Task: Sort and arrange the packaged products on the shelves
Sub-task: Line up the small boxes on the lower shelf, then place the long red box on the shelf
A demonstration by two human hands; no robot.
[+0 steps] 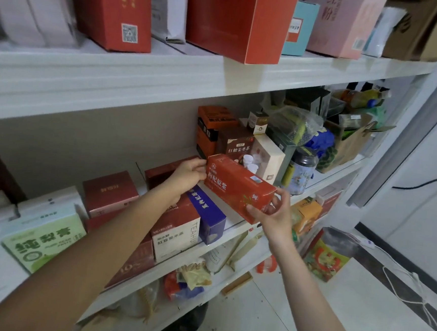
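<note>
A long red box with white lettering hangs in the air in front of the middle shelf. My left hand grips its far left end. My right hand grips its near right end from below. Under the box a blue box lies next to a white and red tea box. Behind it stand an orange box, a brown box and a cream box.
Dark red boxes and a green-labelled pack fill the shelf's left part. A jar, bags and a cardboard box crowd the right. Large red boxes overhang the upper shelf. Snack bags lie below; a white cable crosses the floor.
</note>
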